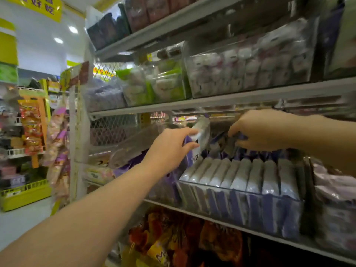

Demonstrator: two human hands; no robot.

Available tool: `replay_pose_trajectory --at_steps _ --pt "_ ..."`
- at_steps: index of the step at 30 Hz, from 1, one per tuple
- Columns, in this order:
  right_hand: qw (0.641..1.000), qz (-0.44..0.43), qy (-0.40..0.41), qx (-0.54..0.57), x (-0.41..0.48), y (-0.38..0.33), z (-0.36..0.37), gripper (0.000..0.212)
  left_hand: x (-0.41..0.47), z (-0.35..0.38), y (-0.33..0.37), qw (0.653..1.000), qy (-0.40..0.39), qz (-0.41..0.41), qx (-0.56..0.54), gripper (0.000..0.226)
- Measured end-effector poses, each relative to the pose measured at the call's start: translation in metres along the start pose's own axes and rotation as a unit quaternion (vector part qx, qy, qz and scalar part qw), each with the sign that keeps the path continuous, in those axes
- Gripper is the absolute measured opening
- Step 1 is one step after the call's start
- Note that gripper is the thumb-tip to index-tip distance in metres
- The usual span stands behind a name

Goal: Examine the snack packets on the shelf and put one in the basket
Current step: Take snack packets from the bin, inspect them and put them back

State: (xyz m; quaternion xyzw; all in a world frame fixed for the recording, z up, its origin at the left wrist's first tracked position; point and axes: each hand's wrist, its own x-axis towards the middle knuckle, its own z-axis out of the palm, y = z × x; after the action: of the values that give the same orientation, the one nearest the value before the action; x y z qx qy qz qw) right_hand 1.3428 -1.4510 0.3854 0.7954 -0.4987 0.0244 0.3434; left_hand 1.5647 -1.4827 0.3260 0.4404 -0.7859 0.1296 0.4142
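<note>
Snack packets (250,176) stand in a tight row, on edge, in a clear bin (240,193) on the middle shelf (212,102). White tops show above the bin's wall and purple bodies behind it. In the head view, our only one, both hands are up at this row.

Our left hand (173,147) reaches in from the lower left, and its fingers and thumb are curled round a lifted packet (201,134), white and purple, raised clear of the row's left end. Its long axis stands nearly upright, with the top leaning away to the right.

Our right hand (260,130) comes from the right and hangs over the back of the row. Its fingertips pinch the crumpled top of a purple packet (238,136) that sits among the others.

The two hands are near each other but apart. The left one is the nearer to taking a packet, since its packet is already free. We see no basket, so the way down to it cannot be judged. We reckon it lies below and behind the frame.

Printing on the packets is too blurred to read. A yellow sign (38,6) at the upper left carries purple Chinese characters, the last two seemingly 好吃. Orange packets (173,237) fill the shelf beneath.
</note>
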Motion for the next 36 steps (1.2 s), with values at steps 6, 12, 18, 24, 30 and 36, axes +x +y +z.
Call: replay_pose_trajectory --at_steps 6,12,18,24,30,36 --pt "0.997 0.003 -0.068 -0.022 0.022 0.027 0.016 0.026 0.061 0.037 -0.017 0.999 -0.02 -0.022 0.034 0.036" --pt "0.992 -0.015 -0.121 -0.014 0.028 0.026 0.017 0.035 0.093 0.067 -0.026 0.993 -0.047 -0.032 0.104 0.032" --pt "0.991 -0.045 -0.129 0.002 0.041 0.022 0.01 0.028 0.11 0.076 -0.025 0.99 -0.041 0.0 0.132 0.034" --pt "0.986 -0.066 -0.152 0.017 0.067 0.002 0.02 0.018 0.111 0.06 -0.04 0.98 -0.101 -0.016 0.172 0.036" --pt "0.983 -0.048 -0.176 0.013 0.079 -0.005 0.034 0.024 0.103 0.054 -0.04 0.978 -0.139 -0.009 0.157 0.046" --pt "0.989 -0.053 -0.132 -0.031 0.081 -0.014 0.041 0.009 0.094 0.046 -0.032 0.974 -0.148 0.032 0.167 0.056"
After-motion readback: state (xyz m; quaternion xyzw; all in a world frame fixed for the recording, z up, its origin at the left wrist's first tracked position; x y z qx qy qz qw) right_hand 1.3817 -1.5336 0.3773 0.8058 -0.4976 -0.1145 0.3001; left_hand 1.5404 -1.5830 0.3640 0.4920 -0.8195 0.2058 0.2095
